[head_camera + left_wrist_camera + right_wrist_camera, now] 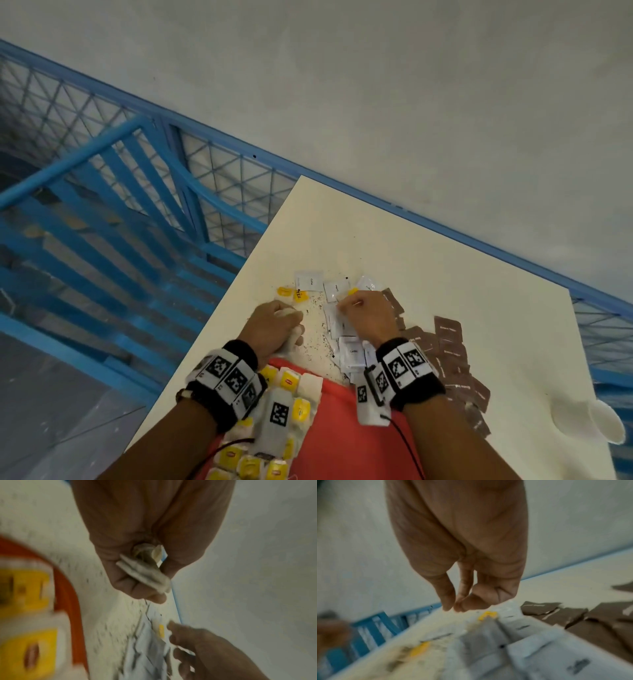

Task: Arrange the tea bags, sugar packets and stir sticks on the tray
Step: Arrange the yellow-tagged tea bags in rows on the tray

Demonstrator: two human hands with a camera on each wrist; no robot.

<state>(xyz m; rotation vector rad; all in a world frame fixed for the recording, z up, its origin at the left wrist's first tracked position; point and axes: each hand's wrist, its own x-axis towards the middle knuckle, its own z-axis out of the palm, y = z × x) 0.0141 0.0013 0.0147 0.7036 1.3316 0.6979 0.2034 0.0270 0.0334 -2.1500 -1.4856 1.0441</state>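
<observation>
Tea bags (291, 329) bunched in left grip (274, 325), clenched around them, above surface (445, 274) just beyond red tray (342, 428). More yellow-tagged tea bags (287, 380) laid in rows on tray. Right grip (368, 315) over white sugar packets (342, 325), fingertips (448, 607) pinched together; contents not discernible. Brown packets (448, 346) alongside, right.
</observation>
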